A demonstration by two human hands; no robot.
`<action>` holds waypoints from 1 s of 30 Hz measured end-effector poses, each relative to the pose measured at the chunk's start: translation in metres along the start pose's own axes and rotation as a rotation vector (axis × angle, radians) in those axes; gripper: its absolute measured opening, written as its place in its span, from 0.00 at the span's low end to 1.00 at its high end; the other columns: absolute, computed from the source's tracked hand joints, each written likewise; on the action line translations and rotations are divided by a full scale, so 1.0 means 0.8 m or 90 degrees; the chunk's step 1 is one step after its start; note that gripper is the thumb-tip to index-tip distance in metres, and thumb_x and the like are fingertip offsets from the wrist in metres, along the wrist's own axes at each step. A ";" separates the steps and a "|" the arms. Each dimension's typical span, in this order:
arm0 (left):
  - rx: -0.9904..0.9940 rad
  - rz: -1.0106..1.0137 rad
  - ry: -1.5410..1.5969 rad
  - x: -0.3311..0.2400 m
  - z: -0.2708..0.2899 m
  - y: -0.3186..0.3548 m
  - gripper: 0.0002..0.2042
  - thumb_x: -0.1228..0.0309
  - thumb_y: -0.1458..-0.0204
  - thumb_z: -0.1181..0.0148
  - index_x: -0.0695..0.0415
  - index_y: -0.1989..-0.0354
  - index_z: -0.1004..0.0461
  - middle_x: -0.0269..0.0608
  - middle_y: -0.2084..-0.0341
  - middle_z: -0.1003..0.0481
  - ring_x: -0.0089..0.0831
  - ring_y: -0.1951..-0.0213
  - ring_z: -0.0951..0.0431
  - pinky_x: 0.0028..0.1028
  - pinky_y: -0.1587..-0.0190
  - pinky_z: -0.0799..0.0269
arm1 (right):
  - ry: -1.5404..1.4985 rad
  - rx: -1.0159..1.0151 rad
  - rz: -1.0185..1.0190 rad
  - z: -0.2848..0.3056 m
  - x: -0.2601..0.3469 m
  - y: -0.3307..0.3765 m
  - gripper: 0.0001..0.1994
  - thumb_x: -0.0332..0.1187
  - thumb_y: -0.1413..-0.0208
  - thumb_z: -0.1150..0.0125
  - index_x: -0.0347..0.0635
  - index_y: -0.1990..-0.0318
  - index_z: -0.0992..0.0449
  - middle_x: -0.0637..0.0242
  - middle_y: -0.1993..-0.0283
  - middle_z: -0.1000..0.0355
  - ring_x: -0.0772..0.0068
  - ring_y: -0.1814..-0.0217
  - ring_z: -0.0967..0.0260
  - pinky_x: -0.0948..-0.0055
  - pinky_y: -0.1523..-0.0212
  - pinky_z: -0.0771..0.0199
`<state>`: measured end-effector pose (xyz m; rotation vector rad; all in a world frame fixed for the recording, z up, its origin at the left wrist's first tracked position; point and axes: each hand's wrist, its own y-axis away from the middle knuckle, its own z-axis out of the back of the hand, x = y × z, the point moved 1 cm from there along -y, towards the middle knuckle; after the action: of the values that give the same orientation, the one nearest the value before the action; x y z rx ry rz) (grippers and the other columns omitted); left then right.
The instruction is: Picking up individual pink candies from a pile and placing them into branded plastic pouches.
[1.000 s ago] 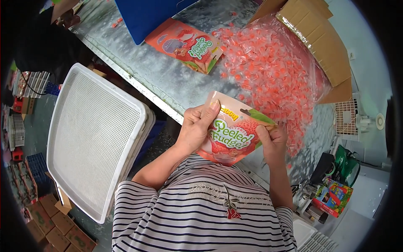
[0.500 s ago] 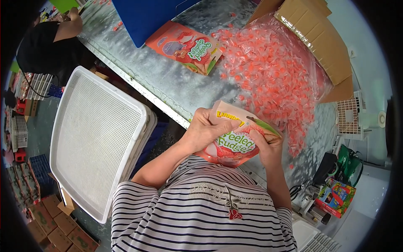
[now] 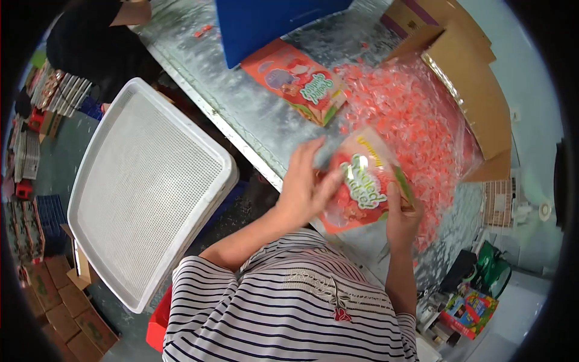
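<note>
A pink and red candy pouch is held up in front of my chest, over the table's near edge. My right hand pinches it by its right side, thumb on the front. My left hand is beside the pouch's left edge, fingers spread, the thumb close to or touching the front; slight blur hides which. Beyond the pouch, a large heap of pink wrapped candies spreads over the table. A second pouch of the same kind lies flat left of the heap.
An opened cardboard box stands behind the heap on the right. A blue bin is at the far side of the table. Stacked white mesh trays fill the left. A co-worker in black is at the upper left.
My left hand has let go of the pouch's top and moved to its left side, fingers spreading. The pouch has tilted clockwise in my right hand. The whole view has shifted slightly.
</note>
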<state>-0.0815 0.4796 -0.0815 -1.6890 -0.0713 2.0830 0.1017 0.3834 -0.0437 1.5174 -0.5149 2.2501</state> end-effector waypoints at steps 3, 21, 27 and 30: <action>0.059 -0.112 -0.085 0.004 -0.009 0.024 0.49 0.62 0.60 0.29 0.68 0.34 0.55 0.67 0.38 0.50 0.63 0.38 0.46 0.50 0.36 0.50 | 0.037 -0.033 0.054 -0.036 0.024 -0.015 0.15 0.27 0.39 0.45 0.36 0.45 0.27 0.78 0.66 0.29 0.93 0.70 0.40 0.87 0.71 0.39; -0.448 0.016 -0.536 0.137 0.304 -0.052 0.43 0.85 0.60 0.41 0.66 0.33 0.56 0.63 0.36 0.48 0.57 0.39 0.39 0.39 0.38 0.40 | 0.010 0.490 0.183 -0.153 0.038 0.000 0.11 0.20 0.42 0.49 0.30 0.53 0.28 0.60 0.60 0.29 0.75 0.60 0.27 0.77 0.59 0.25; -0.465 0.139 -0.631 0.274 0.402 -0.114 0.38 0.70 0.50 0.42 0.65 0.32 0.56 0.65 0.34 0.53 0.60 0.35 0.47 0.44 0.36 0.46 | -0.001 0.391 -0.085 -0.106 -0.028 0.026 0.10 0.23 0.40 0.48 0.30 0.52 0.28 0.60 0.62 0.25 0.78 0.63 0.27 0.78 0.60 0.24; -0.404 0.350 -0.656 0.296 0.390 -0.130 0.44 0.47 0.48 0.46 0.65 0.32 0.57 0.70 0.35 0.55 0.65 0.33 0.57 0.55 0.35 0.61 | 0.012 0.352 -0.122 -0.090 -0.042 0.039 0.10 0.24 0.40 0.48 0.30 0.52 0.28 0.61 0.63 0.24 0.78 0.65 0.27 0.78 0.61 0.25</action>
<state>-0.3760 0.7363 -0.1882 -0.7073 -0.7111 3.4134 0.0407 0.3885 -0.1029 1.6965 0.2793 2.3597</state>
